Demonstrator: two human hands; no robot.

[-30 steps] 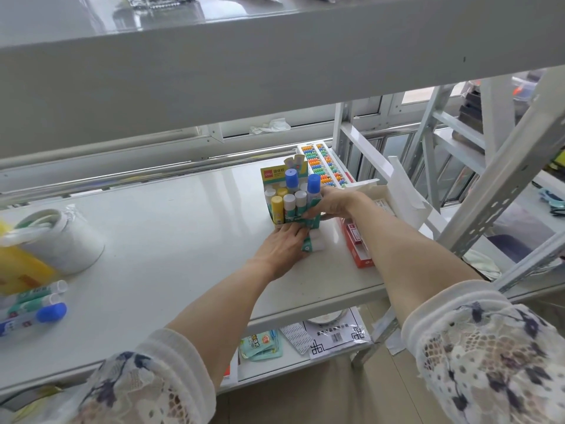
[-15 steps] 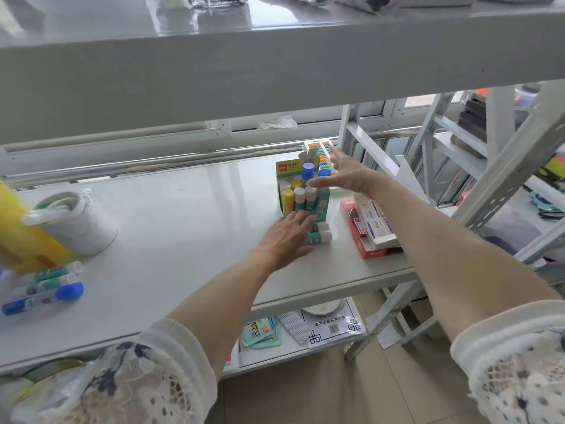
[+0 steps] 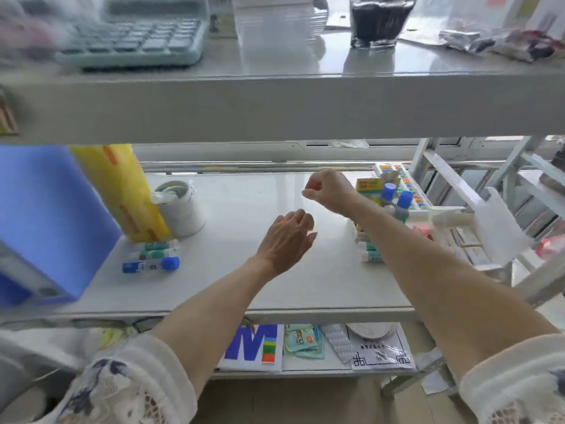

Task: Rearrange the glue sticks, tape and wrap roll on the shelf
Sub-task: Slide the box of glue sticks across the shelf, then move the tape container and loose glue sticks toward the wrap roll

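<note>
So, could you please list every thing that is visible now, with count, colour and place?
loose glue sticks: three, two green-white, one blue; lying middle shelf, left
glue stick box: one, yellow, sticks upright; middle shelf, right
wrap roll: one, yellow; leaning, left
tape roll: one, white; beside the wrap roll
blue box: one; far left
bead tray: one, multicoloured; behind the glue stick box
calculator: one, pale green; top shelf
black container: one; top shelf
left hand: open, above shelf
right hand: fingers curled, empty

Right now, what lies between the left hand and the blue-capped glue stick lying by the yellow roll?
Only bare shelf separates the left hand from that glue stick, per the head view.
</note>
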